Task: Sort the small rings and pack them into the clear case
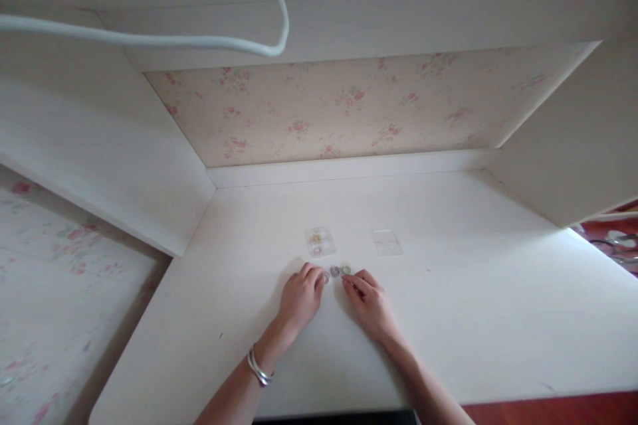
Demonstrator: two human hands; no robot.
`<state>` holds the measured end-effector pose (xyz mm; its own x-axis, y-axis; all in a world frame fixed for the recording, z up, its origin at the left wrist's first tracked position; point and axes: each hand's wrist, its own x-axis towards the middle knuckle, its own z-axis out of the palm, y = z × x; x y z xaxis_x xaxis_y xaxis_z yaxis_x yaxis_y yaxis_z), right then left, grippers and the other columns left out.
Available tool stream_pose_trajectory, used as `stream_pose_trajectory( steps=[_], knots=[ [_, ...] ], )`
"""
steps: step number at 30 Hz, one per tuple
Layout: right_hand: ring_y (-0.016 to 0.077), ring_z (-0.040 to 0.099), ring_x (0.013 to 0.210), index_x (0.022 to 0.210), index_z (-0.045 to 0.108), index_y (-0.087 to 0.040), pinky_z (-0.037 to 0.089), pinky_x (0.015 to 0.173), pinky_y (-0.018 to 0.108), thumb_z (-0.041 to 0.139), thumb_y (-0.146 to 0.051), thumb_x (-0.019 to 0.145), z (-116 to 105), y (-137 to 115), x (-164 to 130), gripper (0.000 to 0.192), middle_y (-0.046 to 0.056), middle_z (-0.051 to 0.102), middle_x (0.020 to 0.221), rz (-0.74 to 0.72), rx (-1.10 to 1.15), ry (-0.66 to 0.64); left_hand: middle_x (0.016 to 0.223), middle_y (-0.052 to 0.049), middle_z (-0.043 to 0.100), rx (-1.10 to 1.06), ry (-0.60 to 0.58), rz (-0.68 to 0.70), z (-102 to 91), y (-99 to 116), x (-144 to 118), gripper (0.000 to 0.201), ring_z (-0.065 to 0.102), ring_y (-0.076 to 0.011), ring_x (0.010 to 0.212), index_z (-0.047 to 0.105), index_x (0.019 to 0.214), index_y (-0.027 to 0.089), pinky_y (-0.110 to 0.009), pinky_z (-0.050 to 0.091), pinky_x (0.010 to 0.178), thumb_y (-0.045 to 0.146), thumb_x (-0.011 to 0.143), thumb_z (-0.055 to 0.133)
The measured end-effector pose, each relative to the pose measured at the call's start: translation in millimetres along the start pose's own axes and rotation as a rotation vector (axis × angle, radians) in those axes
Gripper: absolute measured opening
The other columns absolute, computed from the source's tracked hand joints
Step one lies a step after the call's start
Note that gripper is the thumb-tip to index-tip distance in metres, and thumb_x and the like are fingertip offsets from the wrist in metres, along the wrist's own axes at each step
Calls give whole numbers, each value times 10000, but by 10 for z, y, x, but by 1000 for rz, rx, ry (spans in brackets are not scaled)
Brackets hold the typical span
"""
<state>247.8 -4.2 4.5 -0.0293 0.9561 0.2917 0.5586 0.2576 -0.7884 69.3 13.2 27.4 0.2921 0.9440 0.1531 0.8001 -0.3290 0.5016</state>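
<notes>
White rod [174, 44] overhead, nearest. Left hand [302, 291] pinches small ring [326, 277] at fingertips; two more rings [335, 271] sit between hands. Can't tell if right hand [371, 305] pinches anything. I'd grip edges lightly.

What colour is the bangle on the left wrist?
The shiny metal bangle is silver, seen in the head view.
</notes>
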Motion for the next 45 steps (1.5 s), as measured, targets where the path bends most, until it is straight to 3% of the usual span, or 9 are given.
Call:
stream_pose_trajectory(
  steps=[9, 20, 27, 32, 38, 45],
  knots=[
    [116, 567, 664, 931, 691, -231, 452, 582, 203, 436, -334, 916, -4, 0, 6, 275, 36, 590, 806, 3, -6, -48, 915, -30, 627, -60, 15, -9, -2, -9, -33, 178, 598, -162, 825, 620, 899, 231, -288, 456, 764, 229, 907, 442],
    [112, 564, 666, 921, 690, -226, 443, 577, 200, 440, -333, 916, 1, 10, 12, 272, 31, 583, 800, 15, -13, -55, 858, -32, 611, -358, 100, -103, -77, -81, 62, 187, 590, -124, 735, 647, 849, 190, -237, 476, 678, 282, 880, 488],
    [96, 534, 629, 929, 688, -219, 417, 564, 197, 447, -325, 917, -14, 10, 24, 263, 26, 575, 798, 21, -28, -71, 865, -28, 627, -218, 213, -134, -157, -195, 457, 165, 597, -128, 746, 656, 858, 187, -244, 470, 705, 264, 854, 510],
    [95, 532, 628, 930, 682, -223, 411, 568, 201, 440, -321, 923, -10, 6, 30, 261, 21, 572, 800, 29, -41, -68, 904, -36, 634, -113, 199, -164, -117, -249, 593, 147, 605, -145, 778, 663, 858, 199, -269, 466, 748, 241, 839, 523],
    [109, 558, 680, 966, 660, -228, 434, 621, 210, 408, -298, 935, 4, 5, -29, 262, 31, 575, 852, -50, -157, -83, 895, -42, 622, -254, 249, -150, -128, -306, 363, 181, 600, -138, 779, 647, 918, 191, -252, 473, 717, 252, 865, 485],
    [138, 565, 717, 1079, 606, -263, 429, 635, 241, 419, -265, 923, 130, -183, 32, 244, 45, 568, 954, -170, -454, -208, 883, -44, 608, -428, 166, -198, -153, -320, -95, 203, 586, -129, 725, 641, 934, 181, -249, 481, 681, 284, 869, 478]
  ],
)
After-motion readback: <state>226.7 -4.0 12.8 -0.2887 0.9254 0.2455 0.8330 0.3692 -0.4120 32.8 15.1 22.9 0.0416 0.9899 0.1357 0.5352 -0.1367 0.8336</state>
